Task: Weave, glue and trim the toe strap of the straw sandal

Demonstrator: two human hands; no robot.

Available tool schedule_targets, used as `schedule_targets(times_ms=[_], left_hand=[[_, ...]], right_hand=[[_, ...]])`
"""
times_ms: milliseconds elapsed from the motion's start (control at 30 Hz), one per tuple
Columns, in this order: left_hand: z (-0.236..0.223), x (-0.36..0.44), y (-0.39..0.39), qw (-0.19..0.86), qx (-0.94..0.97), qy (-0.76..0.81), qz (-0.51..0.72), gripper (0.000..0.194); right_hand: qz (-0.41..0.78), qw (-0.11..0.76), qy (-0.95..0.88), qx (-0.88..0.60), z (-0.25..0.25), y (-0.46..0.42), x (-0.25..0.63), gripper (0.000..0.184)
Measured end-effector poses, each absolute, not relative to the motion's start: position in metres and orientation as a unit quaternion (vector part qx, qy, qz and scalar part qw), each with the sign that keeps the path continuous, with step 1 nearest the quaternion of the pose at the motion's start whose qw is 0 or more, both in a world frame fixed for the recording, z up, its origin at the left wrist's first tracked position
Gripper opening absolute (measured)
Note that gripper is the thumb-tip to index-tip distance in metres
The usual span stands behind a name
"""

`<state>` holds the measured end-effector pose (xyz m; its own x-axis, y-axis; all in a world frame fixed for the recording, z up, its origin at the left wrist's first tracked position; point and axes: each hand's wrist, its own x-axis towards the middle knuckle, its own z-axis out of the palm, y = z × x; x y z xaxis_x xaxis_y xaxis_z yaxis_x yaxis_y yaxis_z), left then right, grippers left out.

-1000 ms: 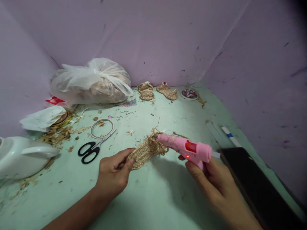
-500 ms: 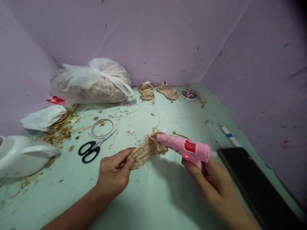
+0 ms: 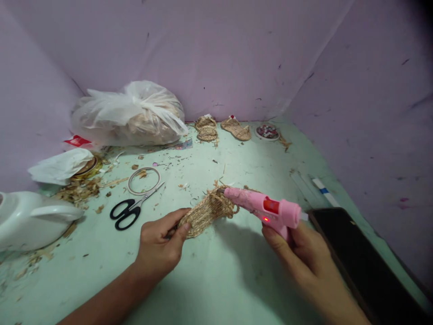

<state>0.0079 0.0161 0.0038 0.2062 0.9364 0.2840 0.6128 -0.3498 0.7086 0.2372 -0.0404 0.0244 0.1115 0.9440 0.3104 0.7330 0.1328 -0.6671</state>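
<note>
A braided straw slipper (image 3: 205, 214) is pinched at its near end between the thumb and fingers of my left hand (image 3: 162, 239), tilted up off the table. My right hand (image 3: 301, 253) is wrapped round the handle of a pink hot glue gun (image 3: 260, 205), whose red light glows. The gun's metal nozzle points left at the slipper's far end, where loops of braided cord gather; whether it touches the fibre I cannot tell. A clear glue stick end sticks out of the gun's back.
Black-handled scissors (image 3: 126, 214) and a tape roll (image 3: 130, 186) lie left. A white pitcher (image 3: 34, 221) stands far left, amid straw scraps. Behind are a plastic bag (image 3: 131, 115), two small straw slippers (image 3: 207, 128) and a bead dish (image 3: 267, 132). A phone (image 3: 358, 262) lies right.
My right hand and the glue gun have shifted slightly to the right. My left hand and the slipper have stayed almost in place.
</note>
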Motion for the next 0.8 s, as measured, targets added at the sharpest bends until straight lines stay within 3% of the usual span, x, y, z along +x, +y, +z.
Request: schedule_targets(times_ms=[533,800], left_hand=[[0.0025,0.0062,0.0161,0.242,0.735,0.507,0.379,0.019],[0.0003,0.0060,0.0169,0.254,0.734,0.506,0.376,0.019]], right_hand=[[0.198,0.427,-0.585,-0.660,0.0209,-0.0429,0.2405,0.020],[0.211,0.405,-0.606,-0.651,0.0251,-0.0418,0.2422,0.018]])
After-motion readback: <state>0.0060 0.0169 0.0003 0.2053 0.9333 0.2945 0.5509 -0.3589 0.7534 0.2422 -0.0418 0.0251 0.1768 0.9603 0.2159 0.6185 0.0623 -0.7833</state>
